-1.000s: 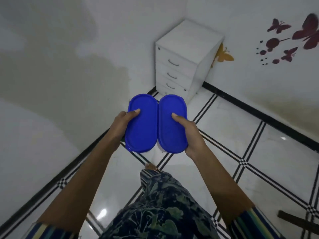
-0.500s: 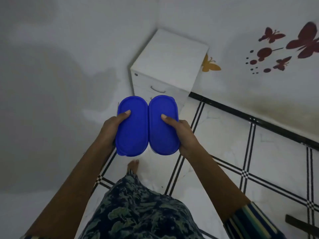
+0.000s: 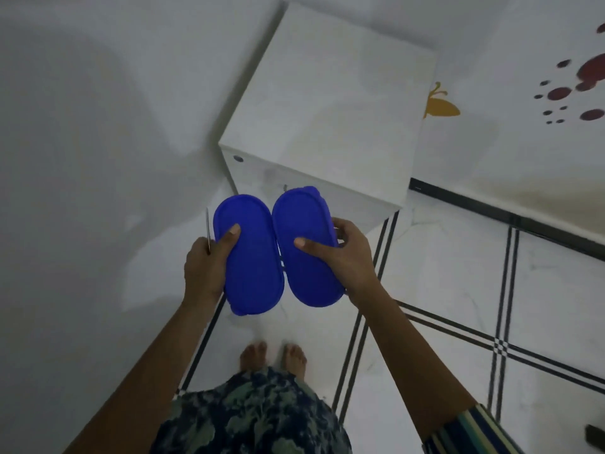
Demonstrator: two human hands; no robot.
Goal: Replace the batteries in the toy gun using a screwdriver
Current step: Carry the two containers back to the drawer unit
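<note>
Since the earlier frame the view had closed on the cabinet (image 3: 327, 103), which now showed mostly its top, and both bare feet (image 3: 253, 355) had come into sight on the tiled floor (image 3: 442, 273).

Nearest hung a leaf-print skirt (image 3: 248, 417). Above it, the left hand (image 3: 206, 267) gripped the left box (image 3: 252, 257), thumb flat on its blue lid and fingers hidden beneath. A thin metal shaft (image 3: 207, 224), seemingly the screwdriver's, stuck up from that hand just beside the box. The right hand (image 3: 343, 257) gripped the right box (image 3: 306, 247), thumb on the lid and fingers curled round its far edge. Both boxes sat side by side, touching, held level just before the cabinet's front. Beyond, on the wall, were a yellow butterfly sticker (image 3: 440, 106) and blurred red stickers (image 3: 559, 93).
</note>
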